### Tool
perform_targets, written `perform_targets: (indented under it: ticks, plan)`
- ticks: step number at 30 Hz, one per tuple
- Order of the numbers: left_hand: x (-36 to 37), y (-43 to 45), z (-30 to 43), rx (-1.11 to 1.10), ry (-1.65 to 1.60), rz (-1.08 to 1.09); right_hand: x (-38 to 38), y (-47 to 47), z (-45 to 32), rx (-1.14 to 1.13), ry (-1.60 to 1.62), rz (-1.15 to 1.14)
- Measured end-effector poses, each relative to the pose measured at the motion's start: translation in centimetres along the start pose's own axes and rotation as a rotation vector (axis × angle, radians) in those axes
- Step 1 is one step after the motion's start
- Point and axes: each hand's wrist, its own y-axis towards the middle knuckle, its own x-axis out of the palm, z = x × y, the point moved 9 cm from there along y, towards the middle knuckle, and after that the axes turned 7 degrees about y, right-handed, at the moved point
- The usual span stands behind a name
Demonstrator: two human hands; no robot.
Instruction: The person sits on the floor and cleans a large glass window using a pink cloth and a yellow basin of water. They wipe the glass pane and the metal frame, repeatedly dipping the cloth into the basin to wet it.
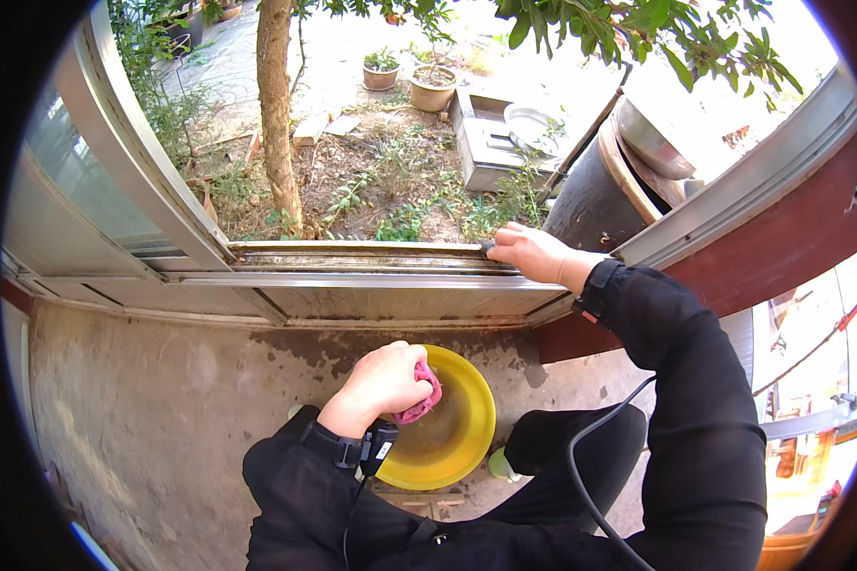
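A bunched pink cloth (418, 397) is in my left hand (382, 378), above the near-left part of a yellow basin (480, 428). Murky water (448, 421) stands in the basin. My right hand (532, 253) reaches to the right end of the window's bottom track (357, 260). Its fingertips pinch a small dark grey pad (487, 247), perhaps steel wool, against the track. Most of the pad is hidden by the fingers. Brown dirt marks the grooves of the track.
A sliding window sash (107, 171) stands at the left. Beyond the sill are a tree trunk (277, 107), a large dark vat (596, 178) and potted plants (432, 86). The concrete floor (150, 400) has wet patches near the wall. A cable (578, 457) hangs by my right arm.
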Motion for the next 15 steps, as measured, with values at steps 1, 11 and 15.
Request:
perform_targets:
  ticks: [1, 11, 15]
  plan:
    - [-0.1, 0.0, 0.1, -0.001, -0.002, -0.001, 1.3, -0.2, 0.3, 0.027, -0.023, -0.081]
    - [-0.3, -0.6, 0.2, -0.009, 0.018, -0.038, -1.2, -13.1, 7.4, 0.153, -0.449, -0.260]
    - [0.2, -0.2, 0.6, 0.018, 0.026, -0.043, -7.0, -13.2, 10.0, 0.345, -0.263, 0.239]
